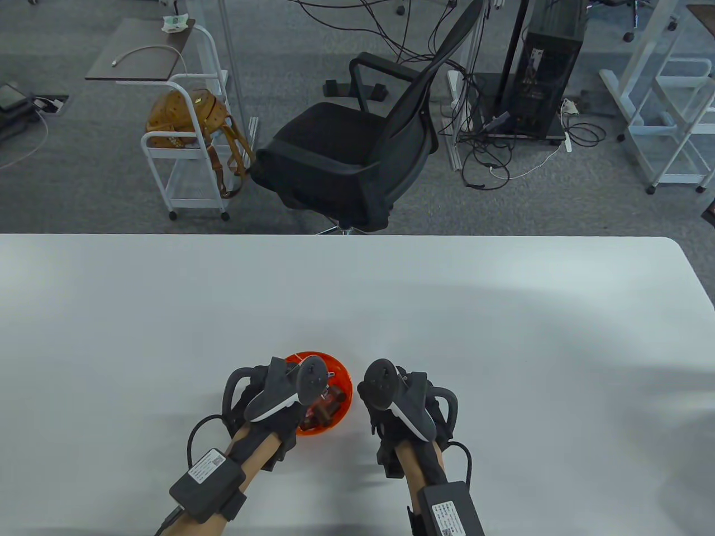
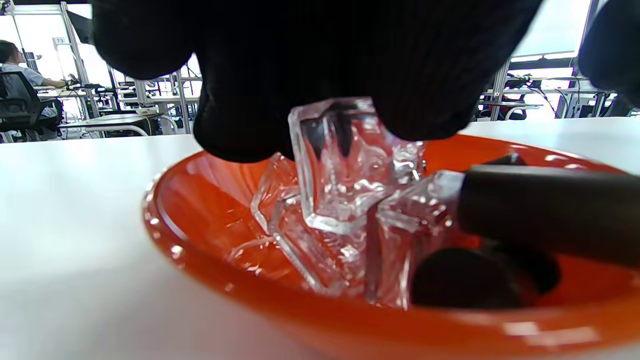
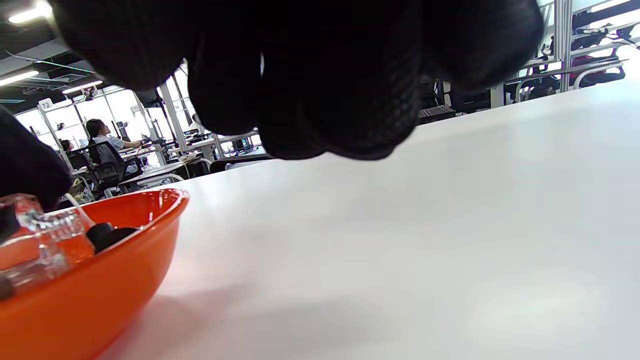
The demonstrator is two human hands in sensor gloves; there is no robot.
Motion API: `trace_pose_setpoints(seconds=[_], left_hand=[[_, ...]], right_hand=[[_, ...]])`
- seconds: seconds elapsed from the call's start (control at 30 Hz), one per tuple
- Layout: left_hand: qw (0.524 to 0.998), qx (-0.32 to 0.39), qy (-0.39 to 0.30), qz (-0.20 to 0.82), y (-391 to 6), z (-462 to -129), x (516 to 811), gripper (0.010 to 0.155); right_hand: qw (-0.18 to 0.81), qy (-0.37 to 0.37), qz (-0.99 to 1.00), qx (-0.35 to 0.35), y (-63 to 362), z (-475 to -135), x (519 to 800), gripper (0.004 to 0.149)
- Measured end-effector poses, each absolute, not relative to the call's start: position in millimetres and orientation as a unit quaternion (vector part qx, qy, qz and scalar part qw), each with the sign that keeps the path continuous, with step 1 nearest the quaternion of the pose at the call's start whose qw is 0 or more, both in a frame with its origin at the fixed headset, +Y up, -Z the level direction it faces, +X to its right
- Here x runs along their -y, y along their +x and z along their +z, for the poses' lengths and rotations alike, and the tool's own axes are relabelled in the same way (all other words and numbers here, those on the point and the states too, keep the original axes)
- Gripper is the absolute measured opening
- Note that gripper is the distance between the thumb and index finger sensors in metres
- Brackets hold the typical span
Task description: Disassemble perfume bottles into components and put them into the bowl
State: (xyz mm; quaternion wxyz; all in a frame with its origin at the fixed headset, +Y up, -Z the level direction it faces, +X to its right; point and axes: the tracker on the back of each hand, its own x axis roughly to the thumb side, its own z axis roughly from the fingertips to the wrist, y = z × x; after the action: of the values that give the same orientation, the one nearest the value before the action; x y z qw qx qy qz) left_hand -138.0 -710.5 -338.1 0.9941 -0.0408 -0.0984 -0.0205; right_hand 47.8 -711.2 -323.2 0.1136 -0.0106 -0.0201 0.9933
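The orange bowl sits near the table's front edge and holds clear glass bottle parts and dark brown caps. My left hand hovers over the bowl's left half. In the left wrist view its gloved fingers pinch the top of a clear glass bottle body that stands low inside the bowl, beside a dark cap. My right hand is just right of the bowl, low over the table. Its fingers are curled together and hold nothing.
The white table stretches wide to the left, right and back of the bowl. Behind the table's far edge stand a black office chair and a white cart with a brown bag.
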Motion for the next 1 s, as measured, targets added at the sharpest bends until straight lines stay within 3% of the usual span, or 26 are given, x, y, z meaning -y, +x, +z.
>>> trace_pose_setpoints(seconds=[0.47,0.63,0.73,1.0], left_hand=[[0.995,0.078,-0.019,0.063,-175,-332,690,0.065],[0.989,0.090,0.057,0.106,-208,-328,663,0.062],[0.984,0.103,0.118,0.089,-229,-319,648,0.062],[0.981,0.092,0.167,0.033,-280,-293,652,0.066]], right_hand=[[0.113,-0.009,0.993,0.032,47,-322,710,0.050],[0.089,-0.002,0.990,0.106,48,-314,692,0.053],[0.025,0.003,0.985,0.168,49,-308,676,0.058],[-0.095,-0.001,0.959,0.266,65,-297,663,0.066]])
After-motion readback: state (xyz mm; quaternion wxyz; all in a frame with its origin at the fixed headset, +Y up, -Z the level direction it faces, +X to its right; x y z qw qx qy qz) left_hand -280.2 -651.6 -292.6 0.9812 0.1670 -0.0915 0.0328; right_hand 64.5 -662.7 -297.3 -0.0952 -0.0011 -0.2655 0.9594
